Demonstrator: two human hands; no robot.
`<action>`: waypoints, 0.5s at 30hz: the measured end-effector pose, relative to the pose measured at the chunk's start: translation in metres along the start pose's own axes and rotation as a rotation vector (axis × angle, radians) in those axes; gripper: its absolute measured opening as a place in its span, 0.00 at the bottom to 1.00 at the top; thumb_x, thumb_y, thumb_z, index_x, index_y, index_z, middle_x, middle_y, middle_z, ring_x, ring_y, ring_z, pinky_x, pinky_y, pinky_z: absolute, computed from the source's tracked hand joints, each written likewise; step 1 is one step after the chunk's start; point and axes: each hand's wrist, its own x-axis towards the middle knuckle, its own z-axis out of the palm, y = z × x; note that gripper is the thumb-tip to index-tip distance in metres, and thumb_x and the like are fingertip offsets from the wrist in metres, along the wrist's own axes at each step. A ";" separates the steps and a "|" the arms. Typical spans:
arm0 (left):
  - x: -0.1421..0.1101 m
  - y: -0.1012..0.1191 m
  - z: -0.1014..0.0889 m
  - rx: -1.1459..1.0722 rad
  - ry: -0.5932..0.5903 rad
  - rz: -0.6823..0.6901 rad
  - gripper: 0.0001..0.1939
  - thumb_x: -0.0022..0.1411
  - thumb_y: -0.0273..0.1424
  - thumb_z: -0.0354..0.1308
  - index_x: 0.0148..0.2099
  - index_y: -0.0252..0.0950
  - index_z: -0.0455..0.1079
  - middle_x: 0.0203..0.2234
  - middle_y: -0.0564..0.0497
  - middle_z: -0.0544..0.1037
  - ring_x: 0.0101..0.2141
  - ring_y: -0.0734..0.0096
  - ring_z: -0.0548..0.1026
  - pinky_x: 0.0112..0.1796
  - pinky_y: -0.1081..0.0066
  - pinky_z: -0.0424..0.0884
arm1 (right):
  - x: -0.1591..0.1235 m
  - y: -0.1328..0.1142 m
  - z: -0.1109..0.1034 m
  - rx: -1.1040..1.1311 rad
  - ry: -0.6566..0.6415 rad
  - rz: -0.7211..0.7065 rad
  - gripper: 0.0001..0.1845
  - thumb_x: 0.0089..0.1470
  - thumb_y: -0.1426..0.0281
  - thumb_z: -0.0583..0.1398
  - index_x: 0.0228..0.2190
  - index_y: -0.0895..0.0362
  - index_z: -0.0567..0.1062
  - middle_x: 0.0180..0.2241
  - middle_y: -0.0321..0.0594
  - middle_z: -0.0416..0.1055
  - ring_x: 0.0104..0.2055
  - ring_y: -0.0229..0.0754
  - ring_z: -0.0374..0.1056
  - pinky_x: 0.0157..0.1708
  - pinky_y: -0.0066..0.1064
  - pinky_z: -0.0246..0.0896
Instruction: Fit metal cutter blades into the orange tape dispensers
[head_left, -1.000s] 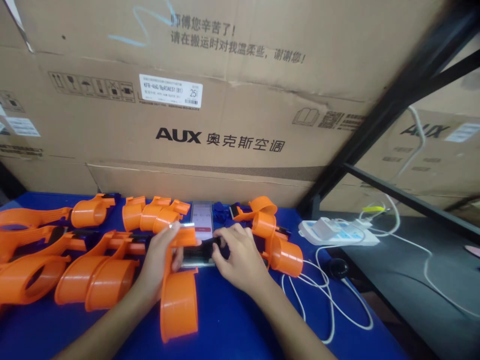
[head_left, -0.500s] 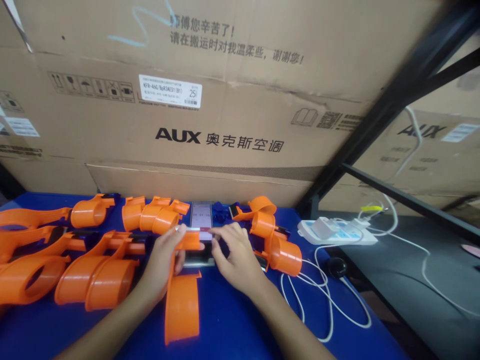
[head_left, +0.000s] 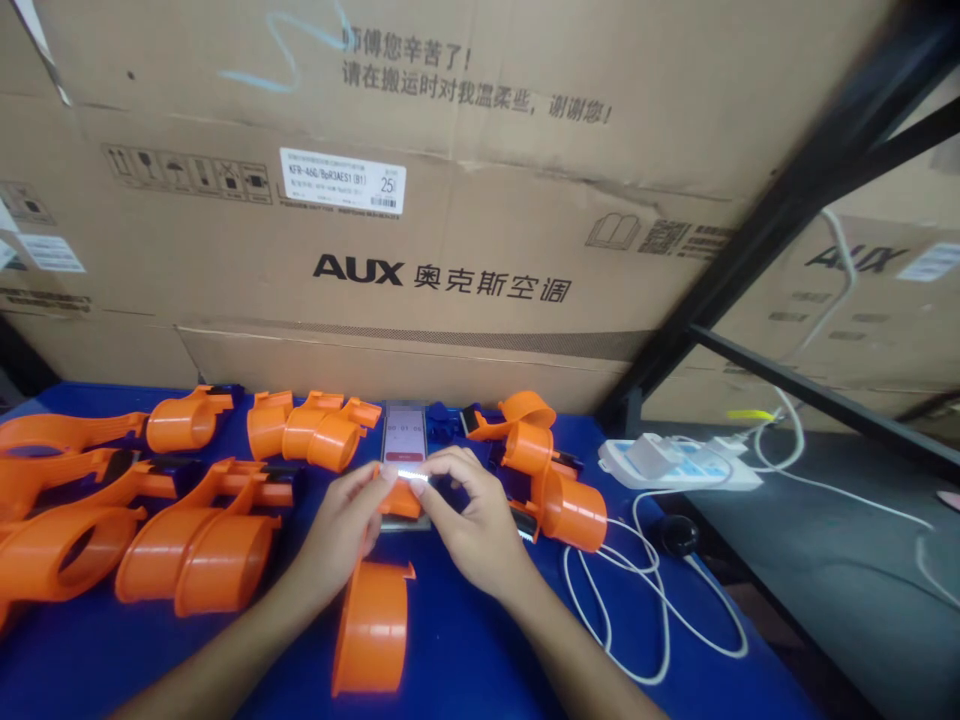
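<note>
My left hand [head_left: 349, 520] is closed on an orange plastic tape dispenser [head_left: 373, 628], whose broad round part hangs below the hand toward the front of the table. At the dispenser's upper end a bright toothed metal blade [head_left: 411, 475] shows between my fingertips. The thumb and fingers of my right hand [head_left: 469, 520] pinch the right end of this blade. Right behind my hands a phone [head_left: 405, 432] lies face up with a running timer. A dark and silvery thing under the dispenser is mostly covered by my hands.
Several orange tape dispensers [head_left: 225, 565] with dark blue parts lie at the left, more dispensers [head_left: 574, 510] at the right. Small blue pieces [head_left: 446, 420] are beside the phone. White cables [head_left: 660, 620] and a power strip [head_left: 675, 465] lie right. A large carton [head_left: 450, 200] stands behind the blue table [head_left: 450, 660].
My right hand has come in to the left and now pinches the blade on the dispenser. The dispenser's upper end has tilted, and its round part has swung slightly right.
</note>
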 end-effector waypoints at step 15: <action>0.001 0.033 -0.017 -0.319 0.066 -0.038 0.25 0.63 0.52 0.55 0.26 0.36 0.72 0.08 0.56 0.60 0.12 0.75 0.56 0.18 0.70 0.52 | -0.006 0.002 -0.011 -0.403 -0.283 -0.218 0.05 0.61 0.72 0.61 0.33 0.53 0.78 0.33 0.40 0.74 0.40 0.48 0.66 0.39 0.40 0.58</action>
